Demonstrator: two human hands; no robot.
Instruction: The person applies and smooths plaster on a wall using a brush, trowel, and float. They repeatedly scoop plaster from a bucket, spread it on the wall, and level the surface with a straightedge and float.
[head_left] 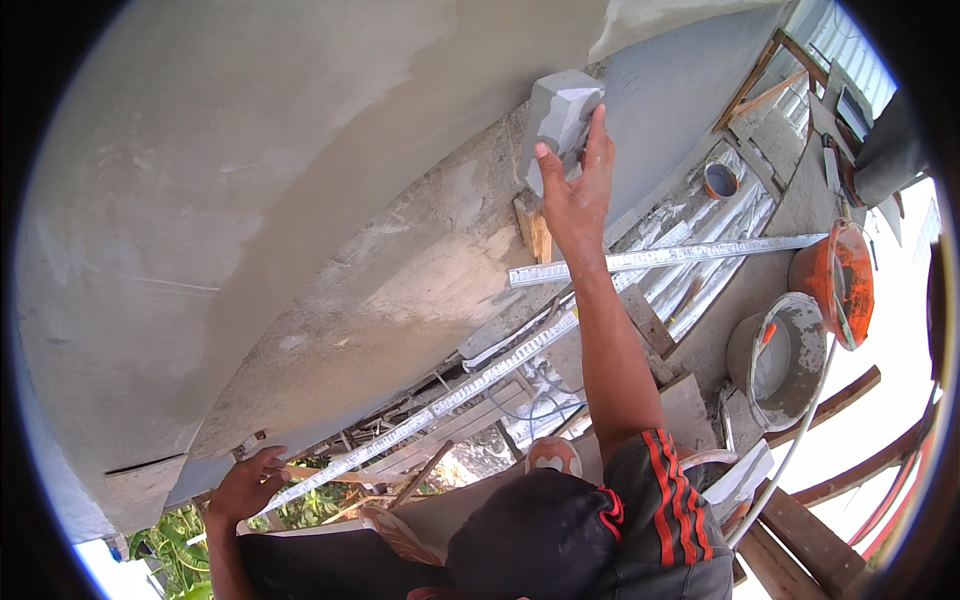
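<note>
My right hand (578, 195) reaches up and grips a grey rectangular block (556, 115), thumb on one side and fingers on the other. The block is against or very close to the plastered wall (300, 150); its exact material cannot be told. A short piece of wood (533, 228) shows just below it. Low at the left, my left hand (247, 485) is beside the wall's bottom edge, fingers loosely bent and apart, with nothing visible in them. A darker, damp-looking band crosses the wall above a rougher grey strip (400, 270).
Long pale straightedges (660, 258) cross below the wall. At the right stand an orange bucket (850, 290), a grey mortar-smeared bucket (785, 365) and a small container (720, 181). Wooden planks (815, 545) lie lower right; green leaves (175, 550) show lower left.
</note>
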